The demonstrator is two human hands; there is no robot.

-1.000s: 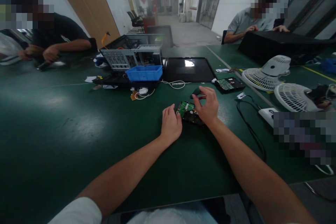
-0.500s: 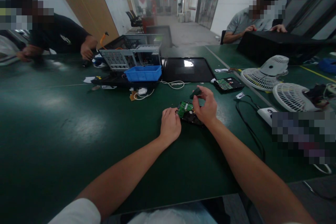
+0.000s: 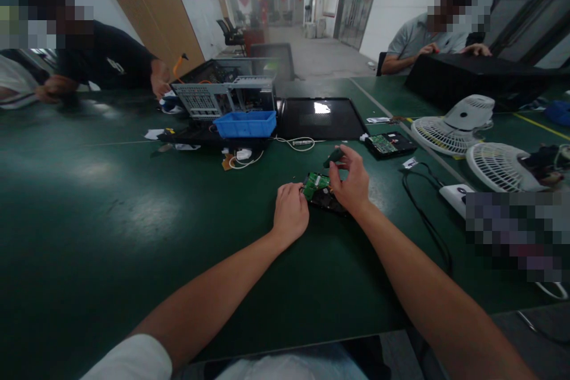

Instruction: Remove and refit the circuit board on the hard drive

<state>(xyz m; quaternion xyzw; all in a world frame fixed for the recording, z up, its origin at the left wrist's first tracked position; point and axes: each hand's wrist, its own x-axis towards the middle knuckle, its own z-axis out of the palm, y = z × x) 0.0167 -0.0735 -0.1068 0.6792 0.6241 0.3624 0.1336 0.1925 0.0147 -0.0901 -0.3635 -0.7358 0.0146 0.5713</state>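
A small black device (image 3: 327, 202) with a green circuit board (image 3: 315, 184) lies on the table in front of me. My left hand (image 3: 290, 211) grips its left edge, fingers close together. Over the device's right side is my right hand (image 3: 351, 183), closed around what looks like a screwdriver (image 3: 333, 157). Only its thick dark handle shows, tilted above the board; its tip is hidden behind my fingers.
Beyond my hands are an open computer case (image 3: 222, 95), a blue tray (image 3: 246, 124), a black panel (image 3: 320, 119) and another circuit-board device (image 3: 389, 144). White fan parts (image 3: 454, 122) and a power strip (image 3: 456, 196) lie right. Two people sit across the table.
My hands keep nearly the same grip and place. The whole view has shifted slightly. At the far left, the other person's hand has moved toward the computer case.
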